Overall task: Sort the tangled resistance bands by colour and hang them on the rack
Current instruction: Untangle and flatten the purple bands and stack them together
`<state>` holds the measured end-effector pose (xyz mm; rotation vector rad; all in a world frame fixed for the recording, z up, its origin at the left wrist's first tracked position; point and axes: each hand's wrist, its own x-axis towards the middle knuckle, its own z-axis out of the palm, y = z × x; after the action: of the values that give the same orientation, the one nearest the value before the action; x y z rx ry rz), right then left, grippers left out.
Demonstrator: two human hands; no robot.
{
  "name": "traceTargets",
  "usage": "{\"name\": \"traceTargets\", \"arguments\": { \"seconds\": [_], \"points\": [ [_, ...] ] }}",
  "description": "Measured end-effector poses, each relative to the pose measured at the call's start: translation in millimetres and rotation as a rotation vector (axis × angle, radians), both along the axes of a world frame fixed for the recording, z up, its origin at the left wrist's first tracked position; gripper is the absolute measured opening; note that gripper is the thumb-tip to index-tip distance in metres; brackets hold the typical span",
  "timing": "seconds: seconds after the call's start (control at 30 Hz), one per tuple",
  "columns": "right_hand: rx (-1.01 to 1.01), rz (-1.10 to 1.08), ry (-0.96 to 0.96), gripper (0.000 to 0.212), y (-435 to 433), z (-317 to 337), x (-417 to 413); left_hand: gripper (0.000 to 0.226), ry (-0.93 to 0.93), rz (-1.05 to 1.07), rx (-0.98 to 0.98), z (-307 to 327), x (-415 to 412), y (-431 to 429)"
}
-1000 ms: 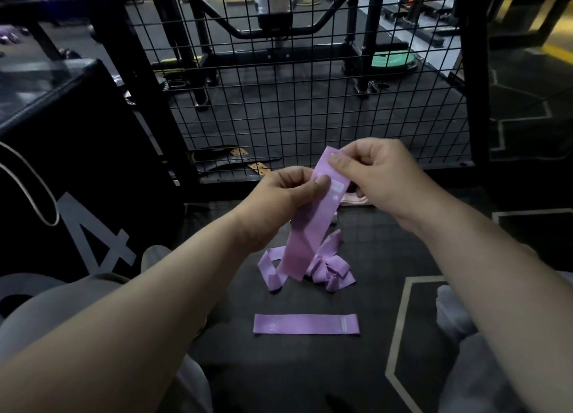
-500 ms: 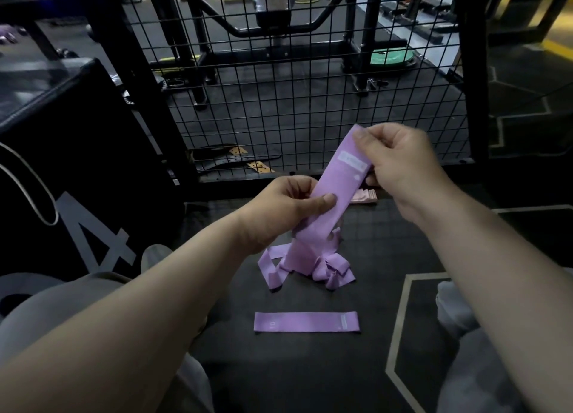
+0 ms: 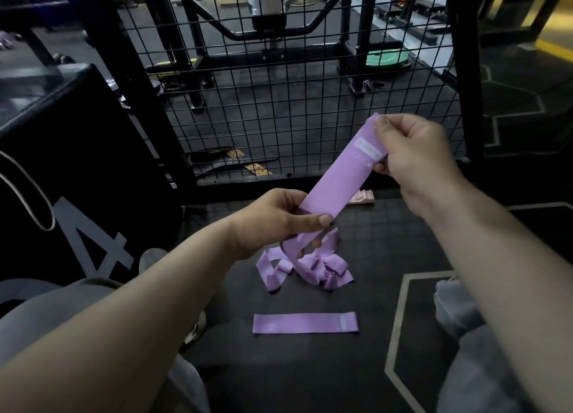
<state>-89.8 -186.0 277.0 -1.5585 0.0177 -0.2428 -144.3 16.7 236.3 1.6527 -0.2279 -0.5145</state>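
A purple resistance band (image 3: 339,177) stretches diagonally between both hands. My right hand (image 3: 412,152) pinches its upper end, near a white label. My left hand (image 3: 279,217) grips its lower end, thumb across the front. Under my left hand a tangle of purple bands (image 3: 310,268) lies on the dark floor, and the held band's lower end still reaches it. One flat purple band (image 3: 305,322) lies apart, nearer to me. A pale pink band (image 3: 361,197) shows behind the held one, by the mesh.
A black wire mesh panel (image 3: 279,102) stands just beyond the bands. A black padded box with a large 4 (image 3: 77,164) is at the left. My grey-clad knees (image 3: 465,366) flank the floor space. Gym machines stand behind the mesh.
My right hand has pulled the band's upper end up and to the right, drawing it longer. My left hand has slid down the band toward the tangle.
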Motion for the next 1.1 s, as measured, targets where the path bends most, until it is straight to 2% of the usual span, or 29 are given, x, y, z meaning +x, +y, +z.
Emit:
{"name": "traceTargets", "arguments": {
  "seconds": [0.23,0.37,0.47,0.67,0.8,0.93,1.1],
  "points": [
    [0.082,-0.178,-0.019,0.016,-20.8,-1.2,9.3,0.010,-0.017,0.027,0.124,-1.8,-1.6,14.8],
    [0.117,-0.256,-0.026,0.013,-28.0,-2.9,14.3,0.023,0.003,0.045,0.174,-1.7,-2.8,23.2],
    [0.100,-0.312,-0.050,0.013,-33.3,-3.7,15.8,0.018,-0.008,0.083,0.212,-1.7,-5.5,29.6],
    [0.046,-0.379,-0.051,0.011,-43.4,-9.5,13.5,0.021,-0.055,0.275,0.169,-2.8,-13.1,50.3],
    [0.041,-0.202,0.023,0.013,-48.0,-14.3,4.5,0.020,-0.104,0.438,0.142,-6.7,-23.9,70.2],
    [-0.098,0.063,0.166,0.008,-53.9,-24.5,-9.9,0.020,-0.095,0.598,0.122,-11.0,-39.9,96.6],
    [-0.227,0.322,0.206,0.005,-62.8,-36.8,-32.5,0.040,-0.101,0.660,0.129,-11.5,-61.7,130.0]
  ]
}}
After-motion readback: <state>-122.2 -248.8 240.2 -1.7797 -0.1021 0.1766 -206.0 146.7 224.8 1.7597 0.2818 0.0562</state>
